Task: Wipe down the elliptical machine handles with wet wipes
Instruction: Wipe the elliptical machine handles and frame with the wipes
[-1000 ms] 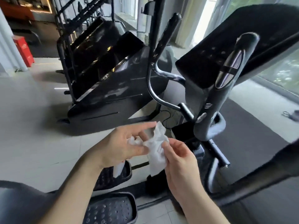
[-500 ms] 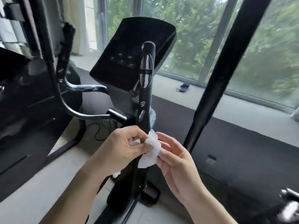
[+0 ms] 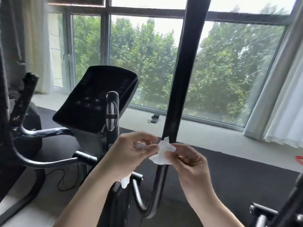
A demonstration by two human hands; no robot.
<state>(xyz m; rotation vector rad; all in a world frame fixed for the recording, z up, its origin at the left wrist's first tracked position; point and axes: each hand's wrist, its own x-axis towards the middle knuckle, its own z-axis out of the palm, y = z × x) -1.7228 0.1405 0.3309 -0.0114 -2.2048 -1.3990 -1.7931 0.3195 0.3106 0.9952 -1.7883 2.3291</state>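
A crumpled white wet wipe (image 3: 161,152) hangs between both hands at chest height. My left hand (image 3: 131,153) pinches its left edge, and a loose end of wipe shows below that wrist. My right hand (image 3: 188,159) pinches the right edge with thumb and fingertips. Directly behind the wipe rises the tall black foam-covered right handle (image 3: 183,76) of the elliptical; the wipe's top overlaps its lower end. The short fixed grip (image 3: 112,112) with silver sensor plates stands left of the hands, in front of the black console (image 3: 95,99). The left moving handle (image 3: 24,95) is at far left.
A curved grey handlebar tube (image 3: 45,163) runs low on the left. A dark floor mat (image 3: 237,174) lies under the machine. Large windows (image 3: 147,63) with pale curtains (image 3: 282,102) fill the back. A small black strap (image 3: 154,117) lies by the sill.
The view has swung up and right, from the floor and pedals to the window. Both hands stay on the wipe, now raised against the lower end of the tall right handle.
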